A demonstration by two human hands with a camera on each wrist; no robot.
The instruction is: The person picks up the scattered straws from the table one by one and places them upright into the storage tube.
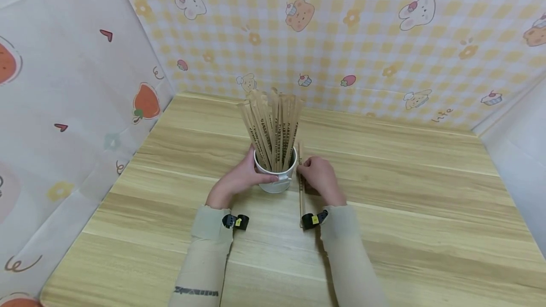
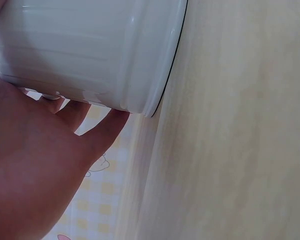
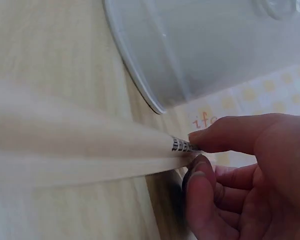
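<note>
A white bucket (image 1: 275, 186) stands on the table, filled with several upright paper-wrapped straws (image 1: 273, 131) that fan out above its rim. My left hand (image 1: 241, 174) grips the bucket from the left, its thumb across the front near the rim. In the left wrist view, fingers (image 2: 107, 131) of that hand reach along the bucket's white wall (image 2: 80, 50). Just right of the bucket, my right hand (image 1: 319, 175) pinches a single wrapped straw (image 1: 302, 198) between thumb and fingertips. Dark print shows on this straw (image 3: 100, 142) beside the thumb in the right wrist view.
The wood-grain table (image 1: 405, 203) reaches to a yellow checked backdrop (image 1: 341, 37) with cartoon prints. A white printed sheet (image 1: 85, 84) borders the left side. Small black cameras (image 1: 241, 222) sit on both wrists, over the sleeves.
</note>
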